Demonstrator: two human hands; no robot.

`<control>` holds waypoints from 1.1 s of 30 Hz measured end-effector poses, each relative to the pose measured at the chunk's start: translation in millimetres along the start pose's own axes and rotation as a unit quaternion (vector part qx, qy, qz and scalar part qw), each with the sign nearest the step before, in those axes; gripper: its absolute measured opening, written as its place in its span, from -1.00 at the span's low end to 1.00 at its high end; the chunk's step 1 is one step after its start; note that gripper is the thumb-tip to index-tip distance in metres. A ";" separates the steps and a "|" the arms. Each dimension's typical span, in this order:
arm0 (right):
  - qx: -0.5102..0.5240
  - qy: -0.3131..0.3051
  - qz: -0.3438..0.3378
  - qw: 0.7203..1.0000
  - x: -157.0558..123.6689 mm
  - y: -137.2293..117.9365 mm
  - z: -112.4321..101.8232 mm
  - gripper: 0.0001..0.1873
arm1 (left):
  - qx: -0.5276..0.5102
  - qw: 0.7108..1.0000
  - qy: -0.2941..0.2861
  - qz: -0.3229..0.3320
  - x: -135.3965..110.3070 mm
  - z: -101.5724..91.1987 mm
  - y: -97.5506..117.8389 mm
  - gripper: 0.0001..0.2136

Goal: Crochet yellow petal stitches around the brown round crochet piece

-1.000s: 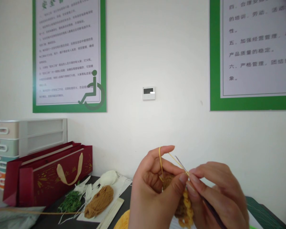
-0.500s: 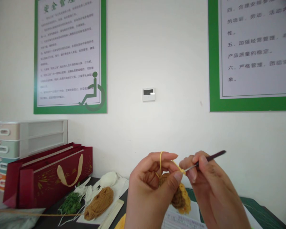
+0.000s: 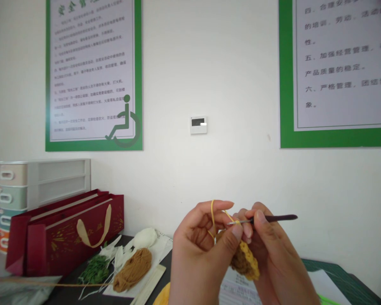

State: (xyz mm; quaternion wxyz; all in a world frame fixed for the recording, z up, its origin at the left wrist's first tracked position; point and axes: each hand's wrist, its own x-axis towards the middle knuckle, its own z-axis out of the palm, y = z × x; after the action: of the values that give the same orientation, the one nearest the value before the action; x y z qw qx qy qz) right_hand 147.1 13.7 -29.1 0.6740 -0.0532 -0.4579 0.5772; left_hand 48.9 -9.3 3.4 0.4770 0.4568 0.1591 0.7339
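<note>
Between thumb and fingers, my left hand (image 3: 203, 241) pinches a small crochet piece (image 3: 246, 262) in brown with a yellow edge. A strand of yellow yarn (image 3: 212, 214) loops over its raised index finger and runs to the work. My right hand (image 3: 269, 241) grips a crochet hook (image 3: 281, 218) with a dark handle and a thin metal shaft. The hook lies nearly level, its tip through or beside the yellow loop at the top edge; which one I cannot tell. Part of the piece is hidden behind my left thumb.
On the dark table lie a brown yarn skein (image 3: 133, 269), green yarn (image 3: 95, 269), a white bundle (image 3: 145, 238) and a pale ruler-like strip (image 3: 149, 286). Dark red gift bags (image 3: 73, 233) and a drawer unit (image 3: 59, 178) stand left. Printed paper (image 3: 238, 292) and a green mat (image 3: 333, 275) lie below my hands.
The crochet hook has swung from slanting upward to nearly level, and its tip has moved left past the yellow edge. My right hand has come closer to my left.
</note>
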 end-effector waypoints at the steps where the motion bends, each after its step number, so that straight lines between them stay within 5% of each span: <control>1: -0.011 0.004 -0.012 1.000 0.5 1.6 -0.1 -0.71 | 0.007 1.000 0.005 -0.002 -0.5 0.2 0.1 -0.77; 4: -0.105 0.014 -0.136 0.985 3.1 3.3 -2.9 -0.78 | 0.049 0.998 0.021 0.018 -3.1 1.4 0.1 -0.74; 6: -0.241 0.001 -0.307 0.921 4.9 -1.8 -7.5 -0.92 | 0.079 0.996 0.033 0.034 -5.5 2.9 -0.2 -0.70; 8: -0.408 -0.028 -0.489 0.770 5.7 -11.6 -13.9 -0.84 | 0.072 0.997 0.036 0.017 -7.7 4.2 -1.1 -0.69; 10: -0.542 -0.029 -0.622 0.564 5.5 -21.4 -20.2 -0.79 | 0.017 0.999 0.007 -0.043 -8.3 3.8 -2.5 -0.67; 11: -0.559 -0.012 -0.656 0.506 5.4 -24.6 -22.4 -0.78 | -0.017 0.996 -0.018 -0.082 -7.7 2.5 -3.1 -0.64; 12: -0.555 -0.005 -0.672 0.491 5.3 -26.0 -23.7 -0.77 | -0.048 0.991 -0.045 -0.120 -6.6 0.6 -3.3 -0.61; 13: -0.532 -0.002 -0.674 0.513 5.5 -25.7 -23.9 -0.77 | -0.071 0.983 -0.071 -0.153 -5.2 -1.7 -3.1 -0.57; 18: -0.320 -0.045 -0.512 0.796 5.0 -11.8 -12.6 -0.87 | -0.070 0.970 -0.111 -0.205 2.3 -13.4 6.0 -0.55; 23: -0.168 0.005 -0.314 0.934 -3.6 -13.7 -5.7 -0.84 | -0.052 0.974 -0.129 -0.180 3.8 -17.6 13.1 -0.65; 25: -0.120 -0.006 -0.212 0.970 -4.9 -16.5 -5.5 -0.74 | -0.057 0.972 -0.136 -0.181 3.2 -17.2 12.6 -0.71; 28: -0.099 -0.011 -0.123 0.987 -2.6 -15.4 -5.2 -0.70 | -0.021 0.982 -0.121 -0.145 2.6 -14.0 10.0 -0.80; 33: -0.221 -0.006 -0.237 0.946 2.7 -6.5 -5.6 -0.88 | 0.036 0.995 -0.063 -0.061 3.1 -7.5 4.0 -0.77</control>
State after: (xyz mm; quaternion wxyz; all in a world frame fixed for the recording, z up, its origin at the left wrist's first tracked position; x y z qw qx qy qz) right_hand 155.5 16.4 -26.9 0.7600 -0.0873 -0.5775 0.2852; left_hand 40.1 -7.2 3.7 0.5134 0.5082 0.1828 0.6669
